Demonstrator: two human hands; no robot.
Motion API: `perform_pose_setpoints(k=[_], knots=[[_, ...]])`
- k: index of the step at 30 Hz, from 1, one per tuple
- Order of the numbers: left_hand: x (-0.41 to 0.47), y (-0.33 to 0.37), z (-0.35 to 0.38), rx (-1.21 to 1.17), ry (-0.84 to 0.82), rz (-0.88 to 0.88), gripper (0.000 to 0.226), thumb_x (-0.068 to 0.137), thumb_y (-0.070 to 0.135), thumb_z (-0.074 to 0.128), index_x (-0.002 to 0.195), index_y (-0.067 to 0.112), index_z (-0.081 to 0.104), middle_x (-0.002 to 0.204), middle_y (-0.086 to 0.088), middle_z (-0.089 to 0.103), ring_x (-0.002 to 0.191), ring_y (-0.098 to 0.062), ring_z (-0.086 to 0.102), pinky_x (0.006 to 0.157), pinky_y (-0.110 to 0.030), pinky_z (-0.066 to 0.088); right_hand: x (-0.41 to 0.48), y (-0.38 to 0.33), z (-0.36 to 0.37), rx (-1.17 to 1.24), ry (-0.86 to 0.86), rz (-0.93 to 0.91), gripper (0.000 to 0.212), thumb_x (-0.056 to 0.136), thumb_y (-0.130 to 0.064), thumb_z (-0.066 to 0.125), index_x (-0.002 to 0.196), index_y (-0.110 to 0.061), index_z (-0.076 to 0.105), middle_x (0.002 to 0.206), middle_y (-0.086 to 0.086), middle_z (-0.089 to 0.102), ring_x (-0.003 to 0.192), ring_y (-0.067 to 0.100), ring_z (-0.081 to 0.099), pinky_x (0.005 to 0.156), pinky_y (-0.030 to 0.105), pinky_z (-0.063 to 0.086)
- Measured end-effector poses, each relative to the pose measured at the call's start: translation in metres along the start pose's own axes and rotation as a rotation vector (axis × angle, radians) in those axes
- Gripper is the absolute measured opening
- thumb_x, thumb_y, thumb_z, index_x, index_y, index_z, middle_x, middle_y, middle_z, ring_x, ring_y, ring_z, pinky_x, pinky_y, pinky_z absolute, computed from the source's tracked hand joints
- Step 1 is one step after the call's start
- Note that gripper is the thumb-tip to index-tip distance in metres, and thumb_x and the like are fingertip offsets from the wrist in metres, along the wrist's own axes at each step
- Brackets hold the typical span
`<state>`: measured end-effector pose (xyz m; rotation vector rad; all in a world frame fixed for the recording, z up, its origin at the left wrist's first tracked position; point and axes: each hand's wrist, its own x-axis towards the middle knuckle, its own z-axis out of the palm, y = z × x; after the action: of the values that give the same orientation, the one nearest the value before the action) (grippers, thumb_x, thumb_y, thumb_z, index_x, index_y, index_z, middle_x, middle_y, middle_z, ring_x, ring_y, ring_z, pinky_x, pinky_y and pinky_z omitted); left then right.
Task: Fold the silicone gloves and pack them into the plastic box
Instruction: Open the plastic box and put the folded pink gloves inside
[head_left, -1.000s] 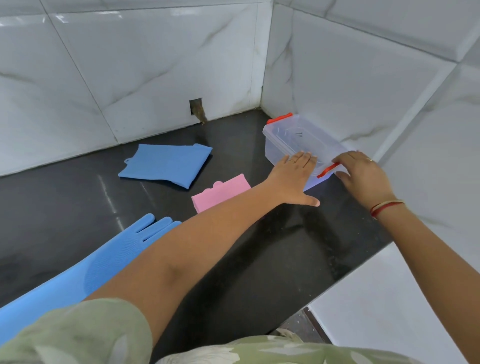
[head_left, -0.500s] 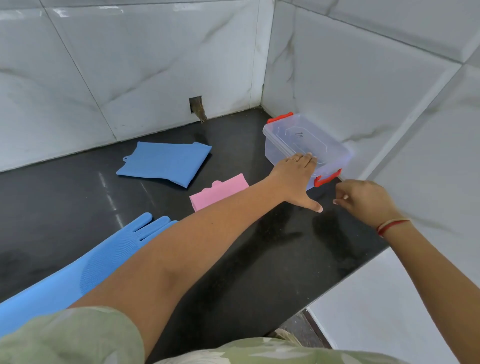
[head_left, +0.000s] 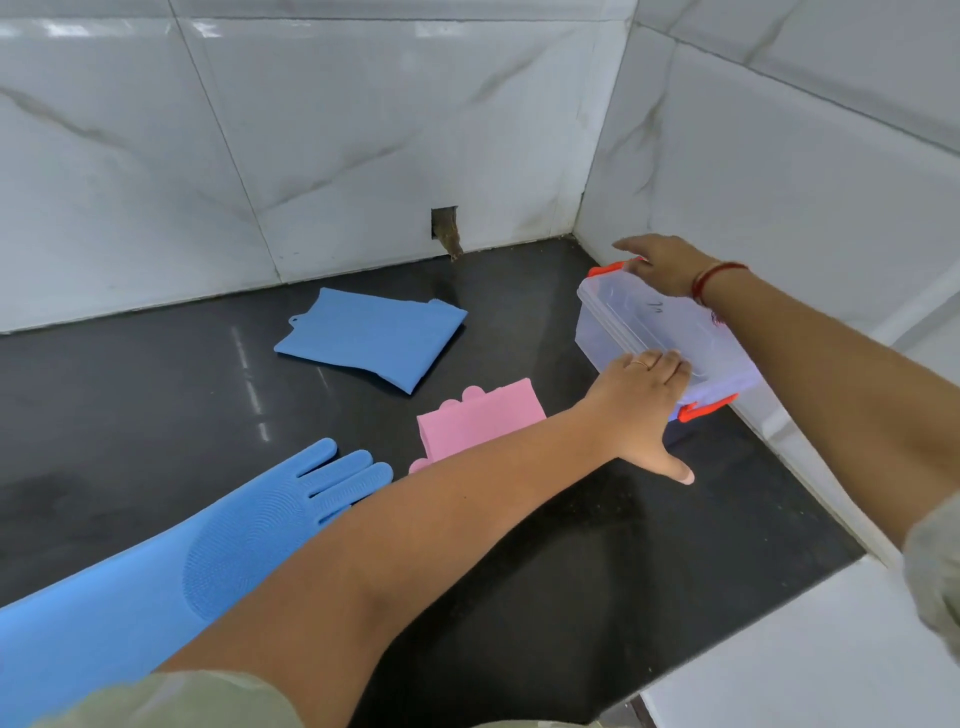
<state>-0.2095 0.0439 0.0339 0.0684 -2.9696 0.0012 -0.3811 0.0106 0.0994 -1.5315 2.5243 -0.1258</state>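
Note:
A clear plastic box (head_left: 628, 325) with red latches and its lid on stands at the right of the black counter, near the wall corner. My left hand (head_left: 641, 400) lies flat against its near long edge, thumb spread on the counter. My right hand (head_left: 662, 262) reaches over the box to its far end, fingers at the far red latch (head_left: 605, 270). A folded blue glove (head_left: 371, 335) lies near the back wall. A folded pink glove (head_left: 480, 418) lies beside my left forearm. An unfolded blue glove (head_left: 208, 551) stretches across the lower left.
The black counter (head_left: 571, 571) ends at a white ledge on the lower right. White marble-look tiled walls close the back and right. A small dark hole (head_left: 444, 223) sits in the back wall just above the counter.
My right hand left the near red latch, drew back, then reached over the box to the far latch. The near latch now hangs released. My left hand stayed on the box.

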Motion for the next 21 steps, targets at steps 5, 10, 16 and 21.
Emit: perform_pose_setpoints(k=[5, 10, 16, 21], knots=[[-0.002, 0.001, 0.001, -0.013, 0.024, -0.022, 0.116, 0.060, 0.080, 0.058, 0.144, 0.005, 0.027, 0.150, -0.011, 0.033, 0.135, -0.029, 0.035, 0.099, -0.041, 0.044, 0.027, 0.008, -0.007, 0.043, -0.148, 0.014, 0.033, 0.098, -0.020, 0.040, 0.126, -0.009, 0.055, 0.129, 0.017, 0.056, 0.118, 0.034, 0.048, 0.102, 0.042, 0.035], [-0.003, 0.003, 0.000, -0.009, 0.011, -0.039, 0.116, 0.060, 0.083, 0.055, 0.144, 0.007, 0.027, 0.151, -0.009, 0.032, 0.136, -0.027, 0.033, 0.095, -0.041, 0.048, 0.032, 0.011, -0.011, 0.135, -0.184, 0.014, 0.030, 0.098, -0.021, 0.043, 0.120, -0.008, 0.059, 0.121, 0.017, 0.058, 0.111, 0.032, 0.049, 0.098, 0.042, 0.037], [-0.005, 0.005, 0.000, -0.027, 0.025, -0.046, 0.116, 0.060, 0.082, 0.056, 0.144, 0.007, 0.026, 0.151, -0.008, 0.031, 0.137, -0.026, 0.031, 0.093, -0.040, 0.049, 0.041, 0.004, -0.005, 0.010, -0.096, 0.103, 0.034, 0.097, -0.027, 0.043, 0.117, -0.006, 0.058, 0.120, 0.018, 0.059, 0.110, 0.035, 0.051, 0.094, 0.040, 0.038], [-0.007, 0.008, -0.001, -0.058, 0.000, -0.065, 0.117, 0.061, 0.080, 0.058, 0.145, 0.006, 0.023, 0.153, -0.009, 0.026, 0.140, -0.026, 0.025, 0.092, -0.038, 0.048, 0.053, -0.013, 0.017, -0.042, 0.139, 0.036, 0.020, 0.089, -0.008, 0.047, 0.105, -0.004, 0.059, 0.114, 0.022, 0.059, 0.102, 0.038, 0.054, 0.085, 0.038, 0.042]])
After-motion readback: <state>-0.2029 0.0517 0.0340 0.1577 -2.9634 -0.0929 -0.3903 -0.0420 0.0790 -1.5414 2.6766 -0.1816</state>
